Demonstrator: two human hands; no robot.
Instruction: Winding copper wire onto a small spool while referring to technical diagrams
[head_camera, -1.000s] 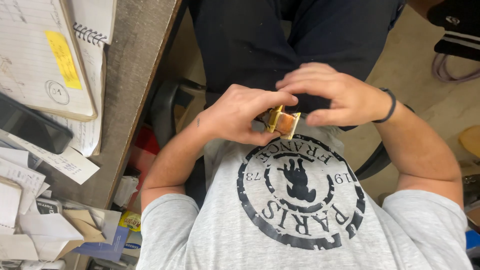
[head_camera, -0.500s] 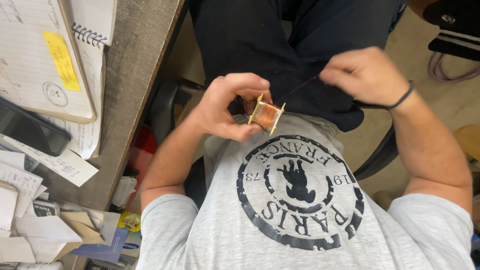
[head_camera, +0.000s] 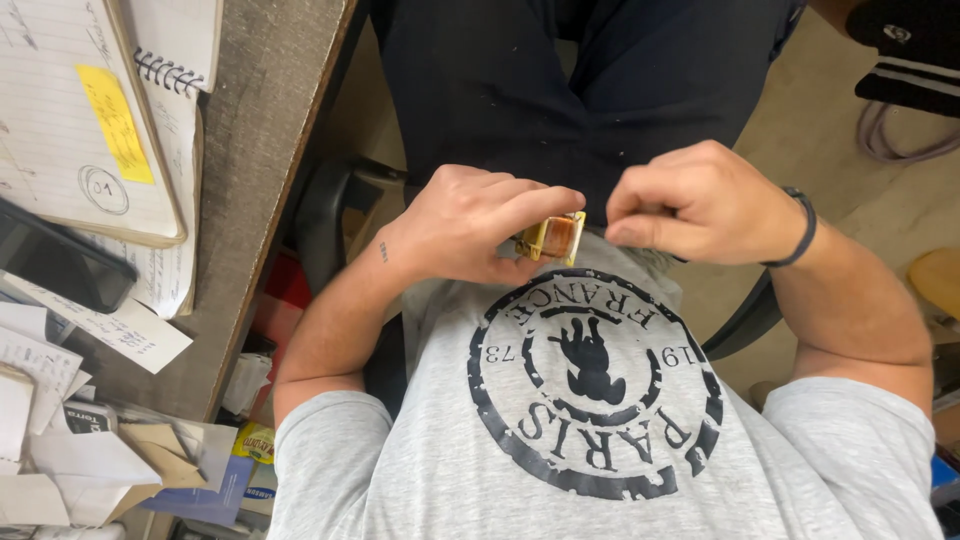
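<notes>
Left hand grips a small copper-wound bobbin at belly height, fingers closed round it, its axis roughly horizontal. Right hand sits just right of the bobbin, fingertips pinched shut; any wire between them is too fine to see.

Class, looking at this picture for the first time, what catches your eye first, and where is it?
At the centre, the left hand grips a small coil bobbin wound with copper wire, over the lap. The right hand, wearing a dark wristband, pinches just beside it. On the left, a desk carries notebooks with a yellow sticky note.
</notes>
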